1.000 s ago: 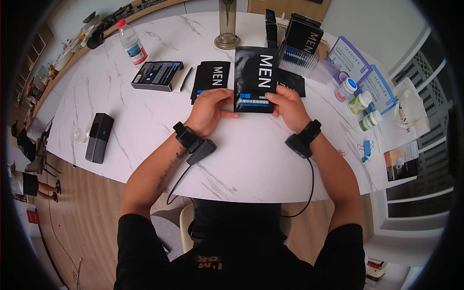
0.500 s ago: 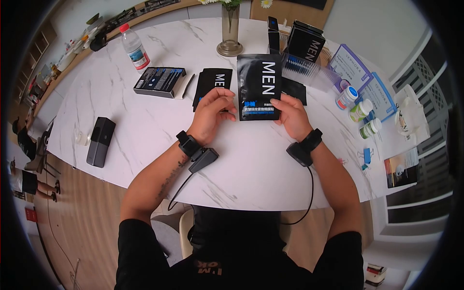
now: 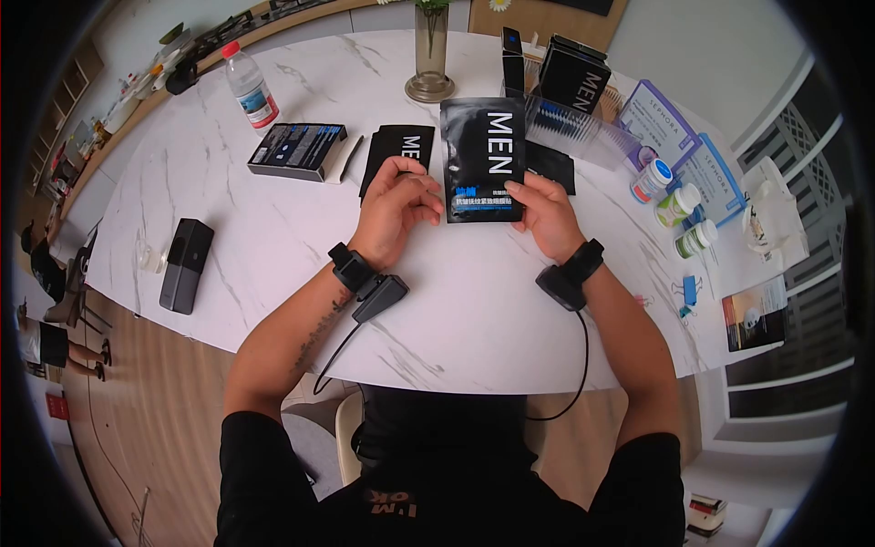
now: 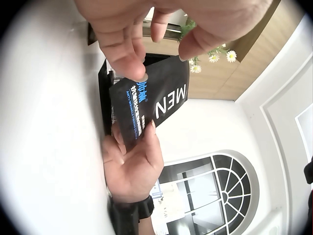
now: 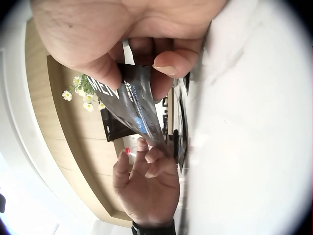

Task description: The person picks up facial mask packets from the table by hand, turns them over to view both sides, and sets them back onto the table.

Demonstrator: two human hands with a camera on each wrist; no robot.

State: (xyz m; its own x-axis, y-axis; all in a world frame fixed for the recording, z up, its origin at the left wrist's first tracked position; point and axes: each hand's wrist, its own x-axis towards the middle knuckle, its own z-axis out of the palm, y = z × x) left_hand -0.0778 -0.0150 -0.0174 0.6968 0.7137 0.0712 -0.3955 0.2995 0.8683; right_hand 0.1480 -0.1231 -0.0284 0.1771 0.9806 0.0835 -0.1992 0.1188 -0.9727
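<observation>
We are holding a flat black foil sachet printed with "MEN" in white and a blue text band [image 3: 483, 159] upright above the white marble-patterned tabletop [image 3: 273, 237], and the main change over the last second is on our left side. A second ago the left hand [image 3: 394, 211] had its thumb across the sachet's lower left corner; now that thumb has come off and the hand sits just beside the left edge, fingers loosely curled. In the left wrist view the left fingertips [image 4: 129, 63] touch the top of the packet's edge without closing round it, so that grip is relaxed and apart. The right hand [image 3: 544, 214] has kept its hold throughout: its thumb lies on the front of the lower right corner with the fingers behind, a grip clamped on the sachet, as the right wrist view confirms. The packet itself has hardly shifted, staying in front of the second black "MEN" sachet [image 3: 401, 150] lying flat on the tabletop. We judge the weight has passed to the right hand, freeing the left to reposition.
</observation>
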